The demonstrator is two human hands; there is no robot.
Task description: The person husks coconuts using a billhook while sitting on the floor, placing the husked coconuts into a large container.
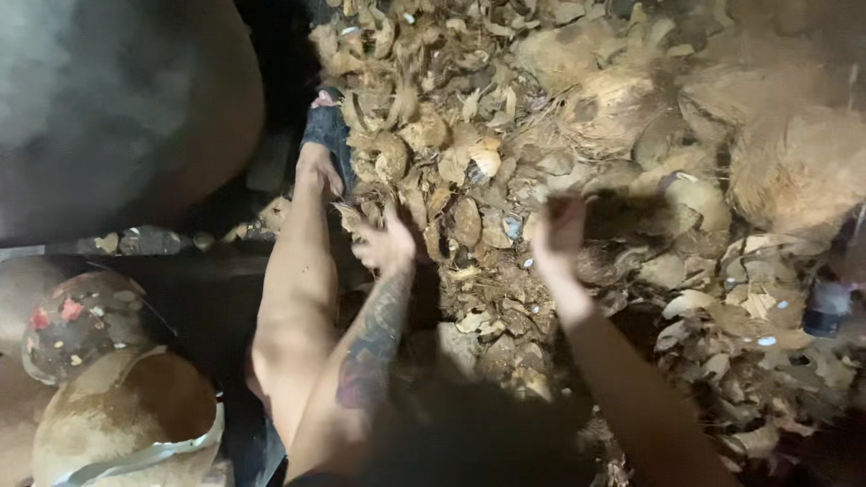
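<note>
Two hands hover over a heap of coconut husk pieces (505, 180). Left hand (386, 242) is spread open, fingers just above the shreds. Right hand (557, 230) is blurred; whether it grips anything cannot be told. Sorting through the husks seems under way, likely calling for a firm grasp on one piece.

The right hand (557, 230) is smeared by motion, so its fingers and whatever dark thing it meets cannot be made out, and the left hand (388, 242) is also soft at the fingertips. A grey haze (99, 99) blots out the far left corner, while a dark bottle-like object (828, 307) is cut off at the right edge, its kind unclear
</note>
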